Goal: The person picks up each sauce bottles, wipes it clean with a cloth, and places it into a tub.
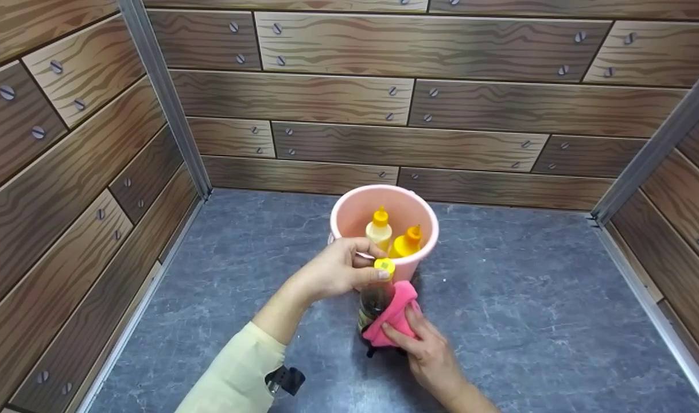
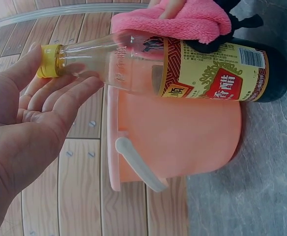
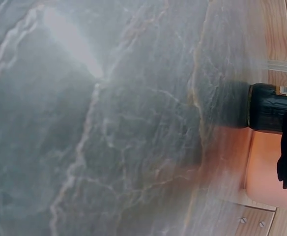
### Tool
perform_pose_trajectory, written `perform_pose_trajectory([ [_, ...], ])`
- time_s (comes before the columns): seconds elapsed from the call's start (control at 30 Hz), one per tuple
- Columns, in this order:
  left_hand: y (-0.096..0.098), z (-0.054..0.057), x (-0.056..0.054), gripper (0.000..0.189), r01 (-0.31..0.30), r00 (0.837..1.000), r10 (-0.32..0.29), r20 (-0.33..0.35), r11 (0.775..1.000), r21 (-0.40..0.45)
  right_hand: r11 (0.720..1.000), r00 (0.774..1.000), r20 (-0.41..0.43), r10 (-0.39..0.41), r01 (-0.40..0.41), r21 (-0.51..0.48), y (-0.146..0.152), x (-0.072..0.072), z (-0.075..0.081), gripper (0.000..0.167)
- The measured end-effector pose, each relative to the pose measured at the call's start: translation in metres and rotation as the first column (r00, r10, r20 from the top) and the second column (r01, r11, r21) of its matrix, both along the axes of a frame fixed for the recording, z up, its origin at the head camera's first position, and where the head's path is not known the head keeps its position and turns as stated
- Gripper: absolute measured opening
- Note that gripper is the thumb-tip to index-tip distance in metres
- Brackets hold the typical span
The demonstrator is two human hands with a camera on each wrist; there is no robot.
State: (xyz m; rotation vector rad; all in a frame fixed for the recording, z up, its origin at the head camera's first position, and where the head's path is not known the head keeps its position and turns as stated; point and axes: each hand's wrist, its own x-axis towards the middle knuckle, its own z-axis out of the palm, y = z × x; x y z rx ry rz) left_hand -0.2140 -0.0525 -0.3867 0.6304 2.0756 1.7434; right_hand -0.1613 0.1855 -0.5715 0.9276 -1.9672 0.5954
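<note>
A clear glass vinegar bottle [image 2: 143, 64] with dark liquid low inside, a yellow cap [image 1: 384, 268] and a yellow-red label [image 2: 217, 73] stands upright in front of the bucket. Whether its base [image 3: 266, 108] touches the floor, I cannot tell. My left hand [image 1: 344, 267] holds the bottle by the cap, thumb on one side and fingers on the other. With my right hand [image 1: 433, 350] I grip a pink cloth [image 1: 396, 318] with black parts, pressed against the bottle's side. The right wrist view shows only the cloth's edge and the bottle's lower end.
Just behind the bottle is a pink bucket [image 1: 338, 213] with a pale handle [image 2: 141, 164]. Inside it are a cream squeeze bottle [image 1: 379, 232] and a yellow squeeze bottle [image 1: 406, 246]. Wood-patterned walls [image 1: 430, 49] enclose the dark marbled surface [image 1: 527, 298].
</note>
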Motion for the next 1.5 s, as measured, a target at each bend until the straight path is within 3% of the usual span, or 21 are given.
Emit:
perform_pose_trajectory([
  [0.33, 0.000, 0.001, 0.000, 0.021, -0.010, 1.000, 0.010, 0.016, 1.000, -0.018, 1.000, 0.998, 0.068, -0.015, 0.014, 0.012, 0.001, 0.005, -0.009, 0.052],
  [0.9, 0.000, 0.000, -0.001, 0.021, -0.018, 1.000, 0.018, 0.009, 1.000, -0.022, 0.999, 0.998, 0.058, -0.007, 0.005, 0.033, 0.003, 0.004, -0.025, 0.059],
  [1.5, 0.000, 0.000, 0.001, 0.019, -0.021, 1.000, 0.021, 0.016, 1.000, -0.002, 0.994, 0.991, 0.125, -0.043, 0.029, 0.109, 0.005, 0.011, -0.026, 0.070],
])
